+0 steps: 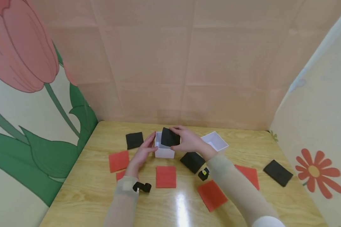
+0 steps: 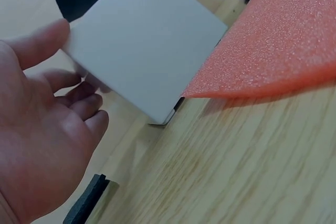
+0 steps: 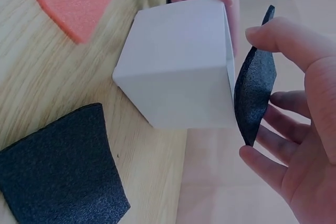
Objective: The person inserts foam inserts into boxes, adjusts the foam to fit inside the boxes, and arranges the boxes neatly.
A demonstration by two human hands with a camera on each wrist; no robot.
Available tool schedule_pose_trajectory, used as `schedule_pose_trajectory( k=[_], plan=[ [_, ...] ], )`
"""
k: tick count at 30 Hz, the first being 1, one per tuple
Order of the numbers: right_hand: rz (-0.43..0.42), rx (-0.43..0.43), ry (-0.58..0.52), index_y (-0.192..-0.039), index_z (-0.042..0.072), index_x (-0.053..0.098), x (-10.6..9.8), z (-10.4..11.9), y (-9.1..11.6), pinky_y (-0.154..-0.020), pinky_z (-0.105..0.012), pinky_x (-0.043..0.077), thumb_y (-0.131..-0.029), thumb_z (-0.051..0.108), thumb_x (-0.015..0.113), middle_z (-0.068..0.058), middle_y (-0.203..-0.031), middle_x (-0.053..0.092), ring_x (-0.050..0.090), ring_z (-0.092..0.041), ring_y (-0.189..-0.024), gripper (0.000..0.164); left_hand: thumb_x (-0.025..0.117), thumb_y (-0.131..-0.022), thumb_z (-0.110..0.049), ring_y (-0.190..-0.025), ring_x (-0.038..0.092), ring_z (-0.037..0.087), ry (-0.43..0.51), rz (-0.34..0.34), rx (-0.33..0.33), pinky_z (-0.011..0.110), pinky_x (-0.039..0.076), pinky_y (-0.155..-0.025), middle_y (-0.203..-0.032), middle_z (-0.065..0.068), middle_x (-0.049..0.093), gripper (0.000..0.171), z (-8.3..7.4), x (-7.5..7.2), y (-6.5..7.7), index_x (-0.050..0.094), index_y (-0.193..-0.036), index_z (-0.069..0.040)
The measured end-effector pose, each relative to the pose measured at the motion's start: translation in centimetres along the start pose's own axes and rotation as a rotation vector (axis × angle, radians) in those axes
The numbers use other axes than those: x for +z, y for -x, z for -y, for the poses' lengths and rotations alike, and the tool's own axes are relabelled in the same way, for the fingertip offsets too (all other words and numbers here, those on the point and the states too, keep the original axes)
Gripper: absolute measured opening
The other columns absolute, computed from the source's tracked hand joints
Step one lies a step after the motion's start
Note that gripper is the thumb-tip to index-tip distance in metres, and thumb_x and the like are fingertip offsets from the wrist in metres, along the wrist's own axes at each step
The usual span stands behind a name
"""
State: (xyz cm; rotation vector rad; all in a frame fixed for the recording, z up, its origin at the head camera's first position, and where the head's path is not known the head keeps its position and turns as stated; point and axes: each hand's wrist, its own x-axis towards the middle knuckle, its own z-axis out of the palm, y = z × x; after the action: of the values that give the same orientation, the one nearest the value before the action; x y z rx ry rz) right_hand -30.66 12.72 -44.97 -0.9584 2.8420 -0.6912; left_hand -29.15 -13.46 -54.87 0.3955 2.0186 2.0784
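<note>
A white open-topped box [image 1: 164, 154] stands near the back middle of the table. My left hand [image 1: 143, 154] holds its left side; in the left wrist view the thumb lies at the edge of the box [image 2: 142, 45] and the other fingers curl behind it. My right hand [image 1: 191, 140] pinches a square black foam sheet [image 1: 170, 138] over the box opening. Seen from the right wrist, this foam sheet [image 3: 255, 85] bows slightly between thumb and fingers, right at the box's rim. How much of the box's inside is filled cannot be seen.
Several red foam squares [image 1: 166, 177] and black foam squares [image 1: 192, 162] lie spread over the wooden table [image 1: 96, 195]. A white box lid or tray [image 1: 220, 142] lies right of the box, partly behind my right arm. A peach cloth [image 1: 170, 63] hangs behind the table.
</note>
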Motion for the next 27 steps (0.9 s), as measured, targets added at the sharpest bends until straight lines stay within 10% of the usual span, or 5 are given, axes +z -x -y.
schedule_pose_trajectory(
  k=[27],
  plan=[
    [0.129, 0.011, 0.119, -0.159, 0.009, 0.052, 0.4, 1.2, -2.9, -0.118, -0.048, 0.043, -0.087, 0.043, 0.086, -0.016, -0.16, 0.05, 0.049, -0.035, -0.144, 0.087, 0.063, -0.103, -0.003, -0.164, 0.014, 0.031, 0.007, 0.042, 0.024, 0.047, 0.013, -0.131, -0.179, 0.012, 0.012, 0.08, 0.1, -0.3, 0.0, 0.021, -0.171, -0.008]
  ],
)
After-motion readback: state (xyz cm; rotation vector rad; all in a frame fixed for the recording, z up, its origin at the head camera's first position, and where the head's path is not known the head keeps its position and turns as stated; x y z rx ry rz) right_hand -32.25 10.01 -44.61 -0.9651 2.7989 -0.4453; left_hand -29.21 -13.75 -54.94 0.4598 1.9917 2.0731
